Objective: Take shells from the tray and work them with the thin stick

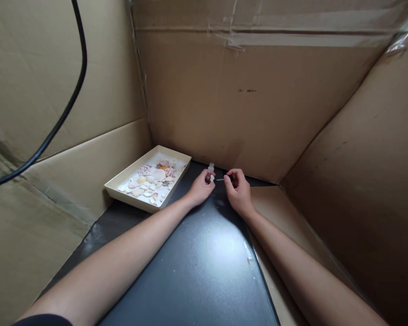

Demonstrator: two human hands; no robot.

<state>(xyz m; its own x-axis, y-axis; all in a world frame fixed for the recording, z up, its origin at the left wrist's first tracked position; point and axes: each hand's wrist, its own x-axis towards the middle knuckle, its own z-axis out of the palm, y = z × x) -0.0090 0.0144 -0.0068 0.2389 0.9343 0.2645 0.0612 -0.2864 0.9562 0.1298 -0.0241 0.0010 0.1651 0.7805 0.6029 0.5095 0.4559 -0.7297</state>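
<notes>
My left hand (pixel 201 188) is closed near the far end of the black table. Thumb and fingers pinch a small white piece (pixel 212 178) that looks like a shell; it is too small to be certain. Just beyond those fingertips stands a small clear bottle (pixel 211 166), its lower part hidden by the hand. My right hand (pixel 238 189) is also closed, gripping a thin, light stick (pixel 220 179) that points left at the white piece. Whether the tip touches it I cannot tell. Left of my left hand, a cream tray (pixel 132 202) holds several seashells (pixel 151 174).
Cardboard walls (pixel 221 104) enclose the black table (pixel 190 271) at the back and both sides. A flat cardboard sheet (pixel 275 208) lies along the right, under my right forearm. A black cable (pixel 78 90) hangs at the upper left.
</notes>
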